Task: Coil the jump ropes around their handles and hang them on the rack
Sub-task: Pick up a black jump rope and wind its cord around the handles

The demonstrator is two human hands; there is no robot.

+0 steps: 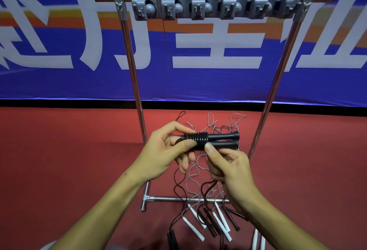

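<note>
Both hands hold one pair of black jump-rope handles side by side, level, in front of the chest. The left hand pinches the handles' left end between thumb and fingers. The right hand presses its thumb against the black rope coil wound tightly round the middle of the pair, its other fingers curled underneath round the loose rope.

Below the hands, a tangle of loose black and white ropes sprawls on the floor, running across the base bar of the metal stand. Several white handles and black handles lie in a jumble just in front of that bar, some crossing each other.

The stand's two chrome uprights rise on either side of the hands to a top rail that carries the grey hook rack, whose clips and hooks hold no rope; a thin red thread hangs over it.

The floor is red sports matting. Behind stands a blue banner with large white characters and an orange stripe.
</note>
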